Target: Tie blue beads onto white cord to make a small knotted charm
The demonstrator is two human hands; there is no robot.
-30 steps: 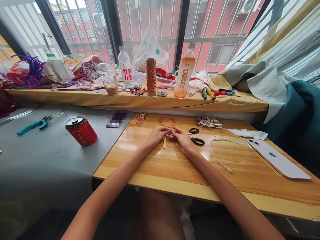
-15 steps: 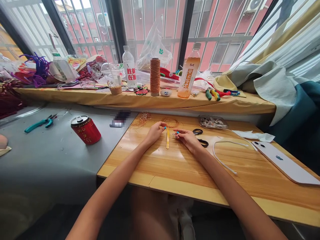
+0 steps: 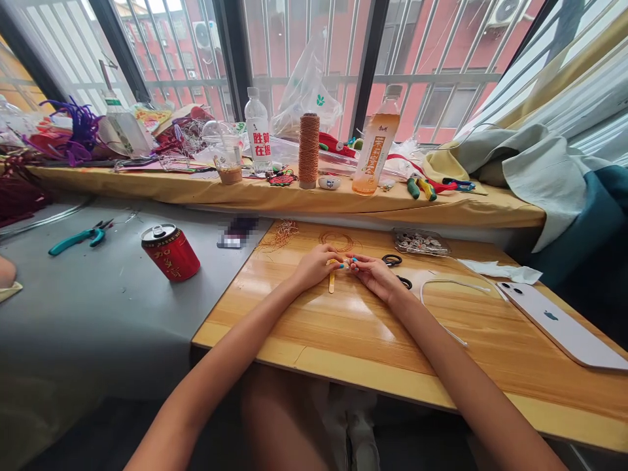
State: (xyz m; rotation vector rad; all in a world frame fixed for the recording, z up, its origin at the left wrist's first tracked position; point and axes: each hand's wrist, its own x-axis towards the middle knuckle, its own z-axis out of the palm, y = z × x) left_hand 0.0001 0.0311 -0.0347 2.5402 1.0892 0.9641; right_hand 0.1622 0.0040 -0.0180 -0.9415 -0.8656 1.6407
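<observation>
My left hand (image 3: pixel 318 267) and my right hand (image 3: pixel 377 276) meet over the wooden table, fingertips almost touching. In my right hand's pinch is a small whitish piece (image 3: pixel 347 263), too small to name. My left fingers are closed at its left side; what they grip is hidden. Under my left fingers lies a yellow, tweezer-like strip (image 3: pixel 331 282), its upper part covered. Black-handled scissors (image 3: pixel 392 260) rest beside my right hand, partly hidden by it. Just beyond both hands is a coil of orange-brown thread (image 3: pixel 336 242).
A clear tray of small pieces (image 3: pixel 420 242), a white cord (image 3: pixel 454 282) and a phone (image 3: pixel 564 324) lie on the right. Leftward stand a red can (image 3: pixel 171 255) and teal pliers (image 3: pixel 78 241). Bottles and a thread spool (image 3: pixel 309 154) line the ledge (image 3: pixel 275 196).
My left hand has moved right, over the yellow strip, and its fingers now reach the whitish piece at my right fingertips. The view has shifted slightly.
</observation>
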